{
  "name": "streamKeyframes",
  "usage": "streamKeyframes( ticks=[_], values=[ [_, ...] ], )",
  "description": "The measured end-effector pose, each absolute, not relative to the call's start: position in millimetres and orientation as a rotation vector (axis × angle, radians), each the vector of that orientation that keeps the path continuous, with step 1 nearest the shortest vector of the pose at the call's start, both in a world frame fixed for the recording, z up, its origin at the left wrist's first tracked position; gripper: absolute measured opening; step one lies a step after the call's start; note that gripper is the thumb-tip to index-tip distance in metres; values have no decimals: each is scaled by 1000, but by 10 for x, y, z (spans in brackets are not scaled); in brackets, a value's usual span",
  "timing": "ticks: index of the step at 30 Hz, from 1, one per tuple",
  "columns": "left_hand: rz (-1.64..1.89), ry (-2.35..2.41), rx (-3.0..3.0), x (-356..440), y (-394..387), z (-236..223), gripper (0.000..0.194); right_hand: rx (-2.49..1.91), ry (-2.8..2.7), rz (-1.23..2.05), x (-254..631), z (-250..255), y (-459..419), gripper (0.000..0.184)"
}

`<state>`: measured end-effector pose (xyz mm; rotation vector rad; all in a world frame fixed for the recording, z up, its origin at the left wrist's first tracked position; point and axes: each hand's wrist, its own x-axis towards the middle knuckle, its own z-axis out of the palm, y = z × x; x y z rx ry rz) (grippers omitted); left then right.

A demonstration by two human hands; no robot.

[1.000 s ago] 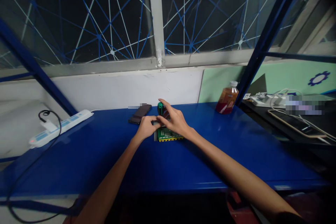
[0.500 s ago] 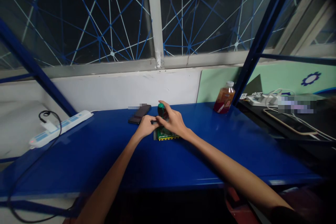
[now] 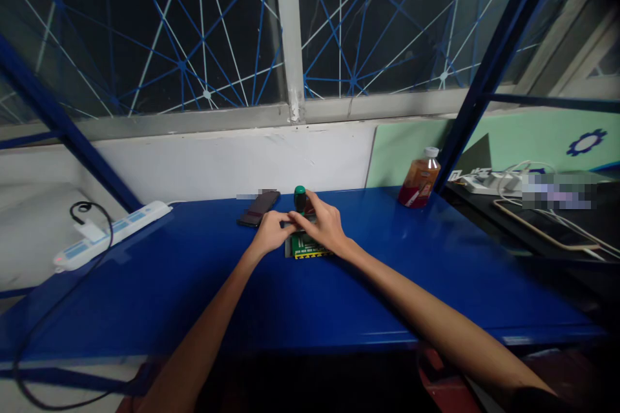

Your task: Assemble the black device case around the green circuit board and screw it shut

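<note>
A screwdriver [image 3: 299, 199] with a green-topped dark handle stands upright over a green circuit board [image 3: 307, 247] on the blue table. My right hand [image 3: 325, 226] is closed around it, fingers behind the handle and thumb reaching across low in front. Close beside it, my left hand [image 3: 271, 232] has its thumb and fingers drawn together at the board's far left, near the thumb of the other hand. What the left fingertips pinch is hidden. The screwdriver's shaft and tip are also covered. Along the board's near edge runs a yellow toothed strip.
A dark phone [image 3: 259, 208] lies just left of the board. At the back right stands a drink bottle [image 3: 419, 181]. A white power strip [image 3: 116, 235] with a black cable sits on the left. Another phone [image 3: 542, 226] and cables lie on the dark surface at right.
My right index finger has come down from the screwdriver's top, and the green cap shows more fully. My left hand stays nearly in place. The view has shifted slightly.
</note>
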<state>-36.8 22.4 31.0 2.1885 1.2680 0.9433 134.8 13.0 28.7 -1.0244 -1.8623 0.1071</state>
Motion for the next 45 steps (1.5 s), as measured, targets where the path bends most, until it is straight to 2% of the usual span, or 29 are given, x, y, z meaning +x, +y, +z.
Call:
streamKeyframes(
  ticks=[5, 13, 23, 36, 45],
  values=[
    [929, 1166, 2186, -369, 205, 335, 22, -1051, -1856, 113, 1346, 273, 134, 52],
    [964, 1341, 2224, -360, 224, 287, 20, -1058, -1863, 119, 1333, 300, 122, 52],
    [916, 1250, 2250, -339, 178, 331, 17, -1081, -1860, 87, 1334, 309, 123, 45],
    [960, 1411, 2225, -322, 169, 283, 13, -1061, -1848, 218, 1346, 349, 141, 41],
    [917, 1333, 2270, -343, 181, 306, 15, -969, -1893, 352, 1353, 343, 145, 46]
  ],
)
